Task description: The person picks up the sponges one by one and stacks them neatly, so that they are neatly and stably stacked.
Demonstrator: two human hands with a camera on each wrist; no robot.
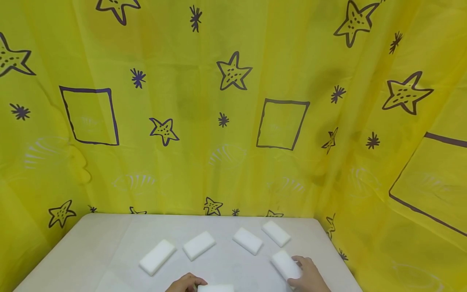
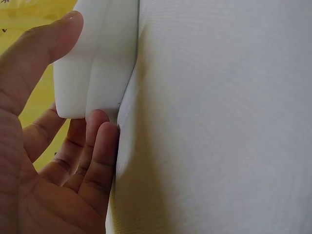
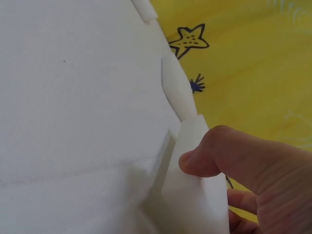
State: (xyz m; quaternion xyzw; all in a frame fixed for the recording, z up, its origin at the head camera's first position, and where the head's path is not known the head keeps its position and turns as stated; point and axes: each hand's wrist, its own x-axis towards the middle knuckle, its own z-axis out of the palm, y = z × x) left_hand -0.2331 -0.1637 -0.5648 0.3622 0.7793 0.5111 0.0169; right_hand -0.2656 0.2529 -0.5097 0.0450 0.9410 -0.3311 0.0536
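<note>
At the bottom edge of the head view, my left hand (image 1: 187,282) is at the end of a white sponge block (image 1: 216,288), most of which is cut off. The left wrist view shows the thumb (image 2: 66,36) on one face of that sponge and the other fingers curled near its end. My right hand (image 1: 308,275) grips another white sponge (image 1: 286,265) by its right side, at the table's right. In the right wrist view its thumb (image 3: 202,163) presses on the sponge, with some fingers behind and partly hidden.
Several more white sponges lie tilted at different angles on the pale table (image 1: 109,243): one at left (image 1: 157,257), one left of centre (image 1: 199,245), one right of centre (image 1: 248,241) and one at back right (image 1: 276,233). Yellow starfish-print curtains (image 1: 193,162) surround the table.
</note>
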